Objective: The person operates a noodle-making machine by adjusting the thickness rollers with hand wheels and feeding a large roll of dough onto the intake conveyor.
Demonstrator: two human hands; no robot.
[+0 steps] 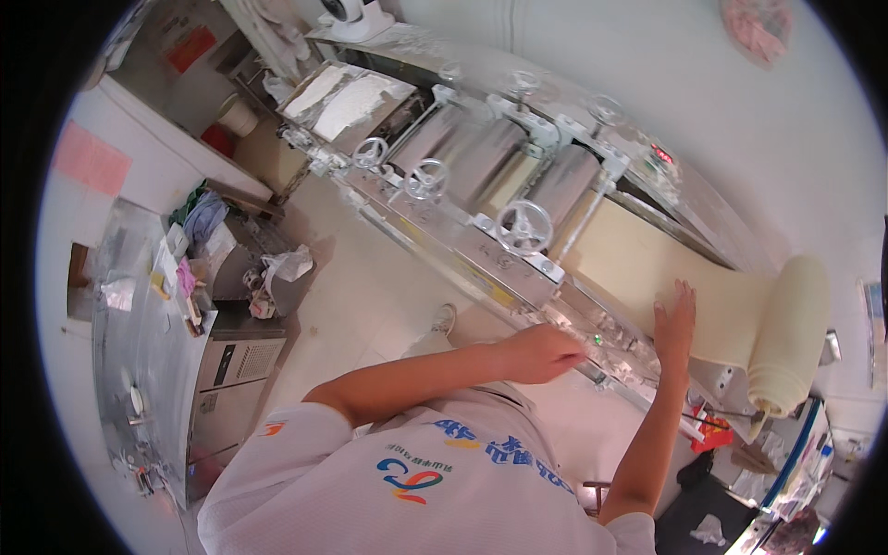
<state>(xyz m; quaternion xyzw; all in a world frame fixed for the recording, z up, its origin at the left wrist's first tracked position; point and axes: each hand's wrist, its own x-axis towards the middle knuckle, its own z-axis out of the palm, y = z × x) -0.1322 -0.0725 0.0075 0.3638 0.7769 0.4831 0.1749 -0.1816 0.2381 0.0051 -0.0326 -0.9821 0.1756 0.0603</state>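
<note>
A wide pale-yellow dough sheet [634, 250] runs out of the steel rollers [566, 185] of a dough sheeting machine and winds into a thick dough roll [791, 333] at the right. On the sheet's near part lies my right hand [675, 324], flat with its fingers stretched out, a little left of the roll. My left hand [541, 353] is closed in a fist beside the machine's front edge, close to a small green light [598, 340]. Its curled fingers hide whatever may be inside.
Handwheels [524, 227] stick out along the machine's front. White flour lies in a tray [375, 88] at its far left end. At the left stands a steel counter [139, 370] with cloths and bags. A red item [710, 431] and a dark surface [708, 518] are at lower right.
</note>
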